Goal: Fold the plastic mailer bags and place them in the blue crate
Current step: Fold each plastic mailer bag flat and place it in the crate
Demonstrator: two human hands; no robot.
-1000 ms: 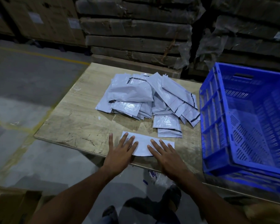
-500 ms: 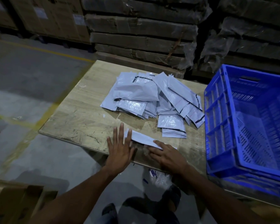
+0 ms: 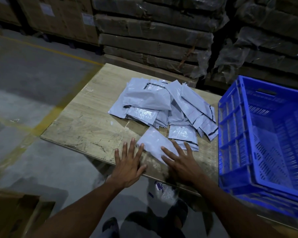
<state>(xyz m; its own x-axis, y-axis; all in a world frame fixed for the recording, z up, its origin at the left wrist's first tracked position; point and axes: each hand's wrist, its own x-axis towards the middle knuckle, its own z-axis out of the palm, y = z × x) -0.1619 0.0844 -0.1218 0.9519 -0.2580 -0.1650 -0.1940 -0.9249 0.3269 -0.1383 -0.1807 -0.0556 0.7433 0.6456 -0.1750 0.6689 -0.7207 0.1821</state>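
Observation:
A folded grey mailer bag (image 3: 154,142) lies near the front edge of the wooden table (image 3: 86,124). My right hand (image 3: 180,162) lies flat on its near right corner, fingers spread and straight. Just to the left of the bag, my left hand (image 3: 129,162) rests flat on the tabletop with fingers straight, its fingertips at the bag's left edge. A loose pile of grey mailer bags (image 3: 162,105) sits farther back in the middle of the table. The blue crate (image 3: 234,134) stands at the right end of the table.
Stacked cardboard bundles wrapped in plastic (image 3: 153,31) rise behind the table. A cardboard box (image 3: 15,215) stands on the floor at lower left. Below the table edge are a crumpled plastic scrap (image 3: 163,191) and my feet. Concrete floor with yellow lines lies to the left.
The mailer has been folded over from a long strip into a shorter, angled piece. My right hand went from gripping its edge to lying flat on it; my left hand slid off to the left.

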